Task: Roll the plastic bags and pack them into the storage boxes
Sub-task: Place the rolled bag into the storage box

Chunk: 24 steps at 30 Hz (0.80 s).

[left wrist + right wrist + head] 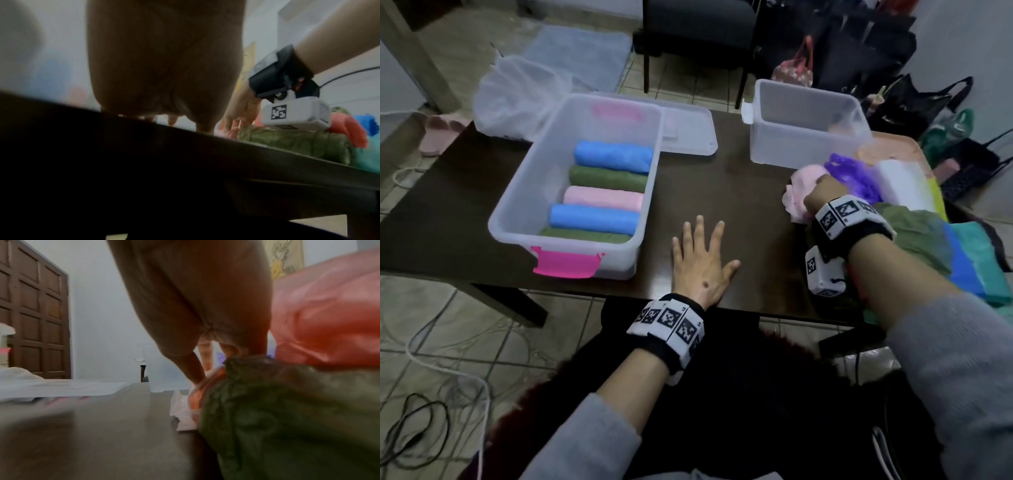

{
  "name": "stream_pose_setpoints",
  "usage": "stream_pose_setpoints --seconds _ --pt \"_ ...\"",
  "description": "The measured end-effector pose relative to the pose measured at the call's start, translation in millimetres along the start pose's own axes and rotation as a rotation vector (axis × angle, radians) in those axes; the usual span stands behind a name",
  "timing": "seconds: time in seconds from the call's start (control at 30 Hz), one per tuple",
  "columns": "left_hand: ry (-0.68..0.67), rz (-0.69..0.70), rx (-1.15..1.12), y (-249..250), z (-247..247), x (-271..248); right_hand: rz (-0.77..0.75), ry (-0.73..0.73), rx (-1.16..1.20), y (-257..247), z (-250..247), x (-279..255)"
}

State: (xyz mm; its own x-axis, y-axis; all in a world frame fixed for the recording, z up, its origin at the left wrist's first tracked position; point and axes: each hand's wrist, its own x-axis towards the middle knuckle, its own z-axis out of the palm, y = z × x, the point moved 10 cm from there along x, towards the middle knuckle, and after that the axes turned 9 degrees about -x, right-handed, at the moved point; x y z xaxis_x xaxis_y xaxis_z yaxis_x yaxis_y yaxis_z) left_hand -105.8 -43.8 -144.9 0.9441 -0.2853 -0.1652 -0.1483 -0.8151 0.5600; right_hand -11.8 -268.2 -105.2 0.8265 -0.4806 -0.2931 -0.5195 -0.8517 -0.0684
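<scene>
Head view: my right hand [822,192] pinches the pink bag [799,195]; I should lift it clear onto the counter [739,192], left hand [700,260] fingers flat, holding nothing.

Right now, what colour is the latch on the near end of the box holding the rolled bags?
Bright pink latch, clearest in the head view.

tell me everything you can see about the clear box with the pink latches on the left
The clear plastic storage box with pink latches sits open and upright on the dark table, left of the flat left hand, which does not touch it. One latch faces the camera, one the far end. Inside lie five rolled bags side by side: blue, green, pink, blue, green. Its clear lid lies beside its far right corner.
</scene>
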Motion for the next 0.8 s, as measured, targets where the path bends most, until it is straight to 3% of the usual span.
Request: stream_pose_setpoints --seconds 0.03,0.1,0.27,0.5,0.57,0.7,0.8 --pt "-0.024 -0.008 0.026 -5.2 5.4 1.7 0.030 0.029 0.124 2.7 -1.3 -5.8" --pt "-0.059 -0.011 0.053 -12.0 13.1 2.8 0.010 0.114 0.083 -0.7 -9.5 -15.2" --pt "-0.038 0.009 0.078 -14.4 14.3 3.4 -0.099 0.052 0.103 -36.8 0.5 -39.4" --pt "-0.048 0.016 -0.072 -18.0 6.1 7.4 -0.352 0.059 -0.246 -92.3 1.7 -63.1" --pt "-0.010 0.003 -0.210 -19.6 -5.7 8.6 -0.429 0.085 -0.298 -99.3 -2.2 -67.0" --pt "0.224 -0.062 -0.366 -25.5 -45.6 11.4 -0.552 0.054 -0.411 -98.0 4.1 -77.2" --pt "0.225 -0.169 -0.453 -31.4 -55.1 21.0 -0.563 0.091 -0.501 -89.4 10.5 -88.9"
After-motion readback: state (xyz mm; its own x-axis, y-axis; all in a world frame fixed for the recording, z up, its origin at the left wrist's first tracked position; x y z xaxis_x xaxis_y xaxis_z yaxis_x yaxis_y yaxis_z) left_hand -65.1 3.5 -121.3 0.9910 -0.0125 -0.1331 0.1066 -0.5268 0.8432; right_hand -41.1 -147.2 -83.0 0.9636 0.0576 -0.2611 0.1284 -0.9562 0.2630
